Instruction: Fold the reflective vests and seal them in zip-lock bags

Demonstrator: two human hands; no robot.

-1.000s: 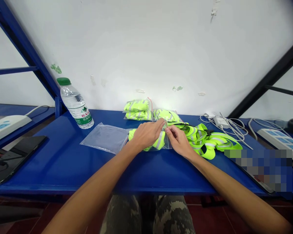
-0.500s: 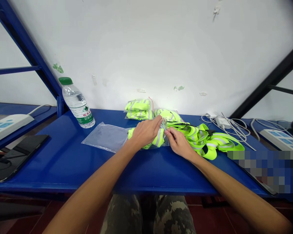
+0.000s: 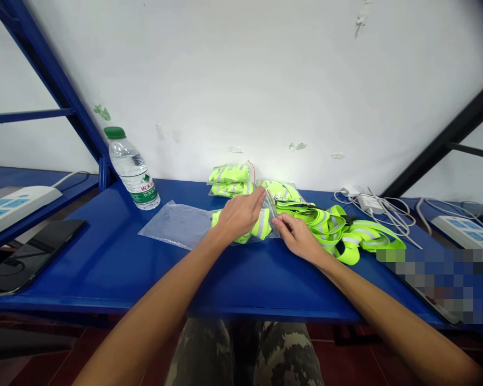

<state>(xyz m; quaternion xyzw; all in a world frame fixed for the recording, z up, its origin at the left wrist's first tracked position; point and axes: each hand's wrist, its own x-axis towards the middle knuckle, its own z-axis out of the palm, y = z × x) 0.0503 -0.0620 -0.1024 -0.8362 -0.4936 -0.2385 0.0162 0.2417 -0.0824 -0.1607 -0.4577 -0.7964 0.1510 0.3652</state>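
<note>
A clear zip-lock bag (image 3: 277,228) with a folded neon-yellow reflective strap (image 3: 261,224) inside lies on the blue table. Across its top rests my left hand (image 3: 240,213), fingers together and curled at the upper end of the bag's mouth; their tips are partly hidden. My right hand (image 3: 295,233) pinches the lower part of the same mouth edge between thumb and fingers. An unfilled clear bag (image 3: 175,225) lies flat to the left. Loose neon-yellow reflective straps (image 3: 354,238) are heaped just right of my right hand.
Behind my hands, packed bags of straps (image 3: 230,179) are stacked by the wall, with another packed bag (image 3: 282,188) beside them. A water bottle (image 3: 134,174) stands at left. A tablet-like black device (image 3: 44,252), white cables (image 3: 386,212) and power strips (image 3: 18,206) lie around the sides.
My right hand stays on the bag's mouth, which now shows as a longer straight edge between my hands. The whole view has shifted slightly.
</note>
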